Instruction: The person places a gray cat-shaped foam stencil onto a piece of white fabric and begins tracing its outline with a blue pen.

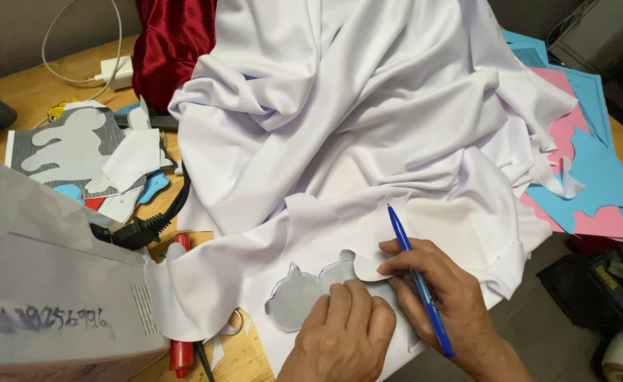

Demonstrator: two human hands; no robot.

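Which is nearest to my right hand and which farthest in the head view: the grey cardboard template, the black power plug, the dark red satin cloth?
From the right hand:
1. Grey cardboard template, just left of it on the white fabric, under the left hand.
2. Black power plug, farther left, by the machine.
3. Dark red satin cloth, top left.

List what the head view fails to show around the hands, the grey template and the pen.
- Grey template: its near part is hidden under the left hand.
- Blue pen: its middle is hidden by the right hand.
- Traced outline on the white fabric: visible only at the template's left edge.
- Scissors: mostly hidden under fabric; the bottom edge cuts them off.
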